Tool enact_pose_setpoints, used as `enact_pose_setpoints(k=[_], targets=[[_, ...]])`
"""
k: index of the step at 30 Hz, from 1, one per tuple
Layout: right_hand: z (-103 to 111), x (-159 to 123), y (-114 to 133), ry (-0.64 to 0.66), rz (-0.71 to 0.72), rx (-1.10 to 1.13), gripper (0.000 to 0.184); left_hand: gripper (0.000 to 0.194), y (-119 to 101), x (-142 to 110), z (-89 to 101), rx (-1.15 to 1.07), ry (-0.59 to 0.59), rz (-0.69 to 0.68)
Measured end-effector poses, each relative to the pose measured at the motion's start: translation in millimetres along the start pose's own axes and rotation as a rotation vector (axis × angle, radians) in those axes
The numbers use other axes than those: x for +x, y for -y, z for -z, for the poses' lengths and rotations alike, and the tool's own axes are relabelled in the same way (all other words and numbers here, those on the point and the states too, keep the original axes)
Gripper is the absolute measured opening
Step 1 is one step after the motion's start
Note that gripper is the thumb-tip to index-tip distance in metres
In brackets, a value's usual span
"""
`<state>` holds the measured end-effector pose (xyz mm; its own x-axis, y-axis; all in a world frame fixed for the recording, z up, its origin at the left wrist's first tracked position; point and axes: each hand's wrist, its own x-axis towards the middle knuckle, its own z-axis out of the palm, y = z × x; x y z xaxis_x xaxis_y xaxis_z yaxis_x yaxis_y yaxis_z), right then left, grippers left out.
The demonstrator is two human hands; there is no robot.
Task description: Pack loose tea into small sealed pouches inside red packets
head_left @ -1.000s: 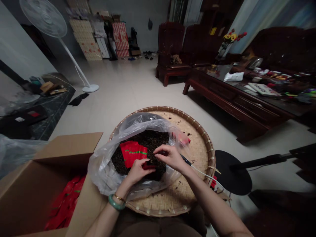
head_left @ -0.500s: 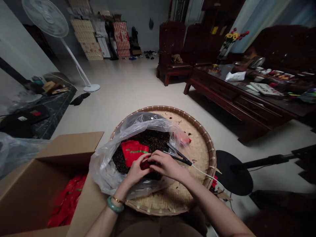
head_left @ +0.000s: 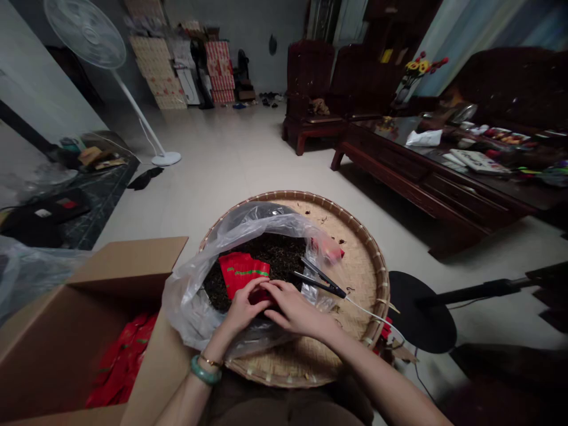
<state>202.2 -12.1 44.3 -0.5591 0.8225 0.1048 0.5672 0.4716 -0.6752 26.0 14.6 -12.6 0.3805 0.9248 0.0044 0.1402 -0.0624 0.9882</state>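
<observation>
My left hand [head_left: 242, 307] and my right hand [head_left: 290, 306] meet over a clear plastic bag [head_left: 195, 296] of dark loose tea leaves [head_left: 279, 254]. Both pinch a small red packet [head_left: 258, 295] between their fingers, low over the leaves. A stack of red packets with green bands [head_left: 242, 272] lies on the leaves just behind my left hand. A black clamp-like tool with a white cord [head_left: 319, 278] rests on the bag's right side, beside my right hand. The bag sits on a round woven bamboo tray [head_left: 364, 248].
An open cardboard box [head_left: 57, 331] with red packets [head_left: 119, 361] inside stands at my left. A black round stand base [head_left: 421, 313] lies right of the tray. A dark wooden coffee table [head_left: 426, 177], chairs and a white floor fan [head_left: 110, 71] stand farther off.
My right hand came down from the leaves to join my left hand on the small red packet, uncovering the black tool. Both hands drew slightly toward me.
</observation>
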Motion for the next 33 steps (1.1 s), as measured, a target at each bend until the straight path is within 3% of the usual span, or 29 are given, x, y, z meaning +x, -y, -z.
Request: enact_pose_setpoints(k=[6, 8, 10, 14, 19, 25, 33], targets=[[23.6, -9.7, -4.9, -0.190, 0.046, 0.060, 0.033, 0.052, 1.7, -2.3, 1.5, 0.065, -0.006, -0.061], [22.5, -13.4, -7.7, -0.167, 0.036, -0.023, 0.025, 0.052, 1.8, -2.9, 3.4, 0.166, -0.010, -0.125], [15.6, -15.1, -9.9, -0.115, 0.029, -0.104, 0.019, 0.040, -0.6, -3.7, 6.6, 0.304, 0.026, -0.245], [-1.5, -13.7, -10.8, -0.031, -0.034, -0.210, 0.023, 0.018, -16.7, -5.7, 15.1, 0.629, 0.144, -0.500], [4.4, -14.1, -5.4, 0.017, -0.026, -0.201, 0.030, 0.012, -39.0, -8.4, 24.8, 0.906, 0.171, -0.568], [25.4, -15.4, 7.8, 0.064, -0.054, -0.319, 0.020, 0.011, -35.4, -9.0, 30.0, 0.897, 0.165, -0.614], [10.4, -1.2, 11.1, 0.217, -0.115, -0.506, 0.019, 0.011, -23.0, -10.8, 25.3, 0.729, 0.211, -0.606]])
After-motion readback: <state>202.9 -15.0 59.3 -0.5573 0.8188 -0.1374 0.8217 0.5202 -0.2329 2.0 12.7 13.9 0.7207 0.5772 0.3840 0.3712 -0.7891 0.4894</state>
